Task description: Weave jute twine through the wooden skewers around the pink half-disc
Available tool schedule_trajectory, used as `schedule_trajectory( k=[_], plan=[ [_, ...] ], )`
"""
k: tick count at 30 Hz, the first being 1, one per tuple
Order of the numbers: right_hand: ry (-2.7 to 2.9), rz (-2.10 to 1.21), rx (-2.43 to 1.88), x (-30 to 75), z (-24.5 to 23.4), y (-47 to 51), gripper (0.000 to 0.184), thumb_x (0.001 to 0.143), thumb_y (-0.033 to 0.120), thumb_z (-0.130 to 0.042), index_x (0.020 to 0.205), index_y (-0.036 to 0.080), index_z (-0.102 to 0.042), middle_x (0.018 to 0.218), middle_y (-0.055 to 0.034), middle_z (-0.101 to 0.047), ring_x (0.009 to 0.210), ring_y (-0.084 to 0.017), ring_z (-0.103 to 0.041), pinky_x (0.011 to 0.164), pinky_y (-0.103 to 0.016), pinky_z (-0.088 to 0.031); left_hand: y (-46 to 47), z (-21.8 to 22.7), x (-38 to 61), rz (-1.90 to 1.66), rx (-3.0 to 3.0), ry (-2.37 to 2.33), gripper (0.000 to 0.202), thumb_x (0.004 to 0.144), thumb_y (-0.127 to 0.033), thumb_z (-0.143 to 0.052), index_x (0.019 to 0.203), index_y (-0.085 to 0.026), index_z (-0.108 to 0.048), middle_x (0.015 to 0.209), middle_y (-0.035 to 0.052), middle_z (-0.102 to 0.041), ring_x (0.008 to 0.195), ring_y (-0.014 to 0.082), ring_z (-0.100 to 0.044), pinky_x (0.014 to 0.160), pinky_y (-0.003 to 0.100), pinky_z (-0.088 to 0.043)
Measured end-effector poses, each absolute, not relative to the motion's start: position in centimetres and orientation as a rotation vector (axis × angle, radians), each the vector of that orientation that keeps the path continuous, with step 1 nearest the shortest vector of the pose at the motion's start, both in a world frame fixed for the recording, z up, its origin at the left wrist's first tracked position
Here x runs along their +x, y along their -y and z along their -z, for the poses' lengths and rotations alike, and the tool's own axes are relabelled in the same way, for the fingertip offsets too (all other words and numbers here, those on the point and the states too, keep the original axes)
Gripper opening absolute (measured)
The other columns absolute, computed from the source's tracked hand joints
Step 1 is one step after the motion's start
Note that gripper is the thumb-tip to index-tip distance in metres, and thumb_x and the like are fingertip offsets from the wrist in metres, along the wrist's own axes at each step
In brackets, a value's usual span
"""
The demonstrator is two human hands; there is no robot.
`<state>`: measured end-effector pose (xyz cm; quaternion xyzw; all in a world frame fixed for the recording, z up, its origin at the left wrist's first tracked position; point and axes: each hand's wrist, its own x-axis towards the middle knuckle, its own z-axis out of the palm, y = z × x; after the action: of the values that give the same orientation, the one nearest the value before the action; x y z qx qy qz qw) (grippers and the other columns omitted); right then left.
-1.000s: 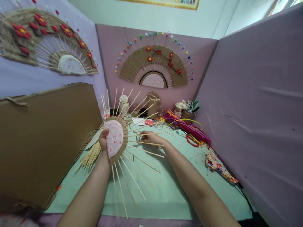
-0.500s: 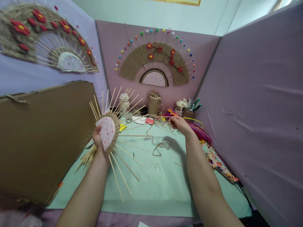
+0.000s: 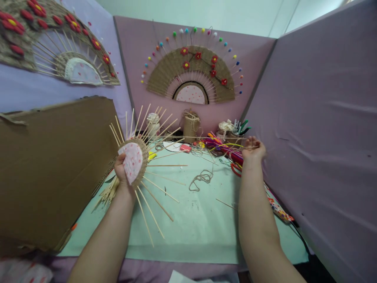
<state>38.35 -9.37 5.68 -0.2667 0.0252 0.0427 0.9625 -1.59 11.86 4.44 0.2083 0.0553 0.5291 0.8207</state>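
Observation:
My left hand (image 3: 120, 168) grips the straight edge of a half-round fan frame (image 3: 132, 160), its thumb on the pink dotted cloth. Thin wooden sticks (image 3: 159, 192) spread out from the frame's woven twine band (image 3: 144, 155). Over at the right, my right hand (image 3: 253, 148) is closed on a strand of twine (image 3: 218, 137), which stretches taut across to the fan frame. A loose tangle of twine (image 3: 202, 179) lies on the green table (image 3: 188, 228) between my hands.
Behind stand a twine spool (image 3: 191, 127), a white jar (image 3: 153, 124) and a pot of tools (image 3: 235, 137). Pipe cleaners (image 3: 226, 149) and red scissors (image 3: 235, 169) lie near my right hand. Cardboard (image 3: 55, 173) stands at left. A finished fan (image 3: 191, 74) hangs on the back panel.
My right hand has moved right, drawing the twine out into a long straight line. My left hand and the fan frame stay nearly in place. The view has shifted slightly.

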Motion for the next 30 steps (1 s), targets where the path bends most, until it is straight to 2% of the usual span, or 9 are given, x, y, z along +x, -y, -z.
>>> schedule_trajectory(
  k=[4, 8, 11, 14, 17, 19, 23, 26, 30],
  plan=[
    [-0.006, 0.179, -0.769, 40.0, -4.7, 9.9, 0.007, 0.076, 0.023, -0.037, 0.072, 0.020, -0.041, 0.086, 0.0007, -0.056, 0.076, -0.009, -0.061, 0.064, -0.023, -0.051, -11.3, -4.5, -1.2, -1.086, 0.468, -0.098, 0.052, 0.073, -0.022, -0.039, 0.124, -0.011, -0.047, 0.111, 0.0107, -0.065, 0.110, 0.0211, -0.056, 0.098, 0.037, -0.040],
    [0.110, 0.339, -1.087, 40.3, -4.5, 9.1, 0.019, 0.079, 0.037, -0.035, 0.075, 0.020, -0.045, 0.090, -0.0026, -0.055, 0.085, -0.014, -0.059, 0.066, -0.027, -0.049, -10.4, -4.6, -0.6, -1.013, 0.548, 0.024, 0.058, 0.071, -0.023, -0.042, 0.128, -0.014, -0.044, 0.124, 0.0111, -0.058, 0.117, 0.0210, -0.051, 0.098, 0.036, -0.040],
    [0.207, 0.523, -1.289, 39.2, -5.1, 8.3, 0.029, 0.081, 0.041, -0.034, 0.074, 0.018, -0.051, 0.092, -0.0056, -0.059, 0.095, -0.017, -0.057, 0.074, -0.030, -0.047, -10.3, -4.4, -0.4, -0.978, 0.537, -0.011, 0.058, 0.070, -0.022, -0.042, 0.127, -0.013, -0.045, 0.119, 0.0111, -0.061, 0.114, 0.0224, -0.054, 0.095, 0.038, -0.043],
    [0.399, 0.659, -1.403, 37.8, -5.6, 7.9, 0.035, 0.083, 0.038, -0.032, 0.073, 0.016, -0.057, 0.096, -0.0081, -0.062, 0.102, -0.018, -0.055, 0.084, -0.031, -0.043, -10.2, -4.0, -0.4, -0.970, 0.504, -0.075, 0.057, 0.070, -0.020, -0.041, 0.127, -0.013, -0.045, 0.110, 0.0099, -0.066, 0.108, 0.0231, -0.058, 0.091, 0.039, -0.046],
    [0.551, 0.523, -1.651, 37.0, -5.4, 8.0, 0.033, 0.082, 0.036, -0.038, 0.073, 0.014, -0.061, 0.083, -0.0095, -0.065, 0.088, -0.019, -0.059, 0.079, -0.031, -0.044, -10.0, -3.8, -0.3, -0.954, 0.494, -0.118, 0.057, 0.070, -0.020, -0.041, 0.126, -0.013, -0.046, 0.104, 0.0094, -0.068, 0.101, 0.0230, -0.061, 0.089, 0.039, -0.047],
    [0.638, 0.358, -1.946, 36.7, -5.2, 8.2, 0.028, 0.077, 0.038, -0.049, 0.071, 0.014, -0.062, 0.074, -0.0101, -0.065, 0.081, -0.021, -0.060, 0.076, -0.033, -0.044, -9.8, -3.7, -0.1, -0.938, 0.497, -0.156, 0.055, 0.071, -0.021, -0.042, 0.125, -0.012, -0.047, 0.099, 0.0095, -0.069, 0.094, 0.0233, -0.064, 0.087, 0.039, -0.048],
    [0.775, 0.224, -2.277, 35.6, -5.1, 7.5, 0.024, 0.065, 0.037, -0.067, 0.073, 0.015, -0.063, 0.085, -0.0144, -0.065, 0.091, -0.026, -0.059, 0.082, -0.037, -0.042, -9.2, -3.3, 0.5, -0.883, 0.519, -0.224, 0.053, 0.072, -0.021, -0.043, 0.124, -0.011, -0.050, 0.088, 0.0087, -0.071, 0.082, 0.0239, -0.067, 0.083, 0.042, -0.050],
    [0.983, 0.191, -2.105, 33.0, -5.6, 5.6, 0.029, 0.070, 0.036, -0.064, 0.090, 0.014, -0.064, 0.099, -0.0157, -0.064, 0.101, -0.026, -0.057, 0.089, -0.039, -0.040, -8.7, -3.0, 1.0, -0.795, 0.538, -0.258, 0.051, 0.071, -0.020, -0.044, 0.120, -0.010, -0.053, 0.088, 0.0106, -0.071, 0.080, 0.0262, -0.067, 0.081, 0.044, -0.051],
    [1.279, -0.280, -1.527, 27.1, -6.1, 2.4, 0.034, 0.082, 0.040, -0.052, 0.108, 0.019, -0.058, 0.106, -0.0081, -0.063, 0.098, -0.019, -0.058, 0.086, -0.032, -0.044, -7.8, -2.3, 1.5, -0.634, 0.522, -0.264, 0.045, 0.070, -0.019, -0.046, 0.110, -0.006, -0.059, 0.087, 0.0139, -0.071, 0.080, 0.0281, -0.067, 0.079, 0.044, -0.051]
  ],
)
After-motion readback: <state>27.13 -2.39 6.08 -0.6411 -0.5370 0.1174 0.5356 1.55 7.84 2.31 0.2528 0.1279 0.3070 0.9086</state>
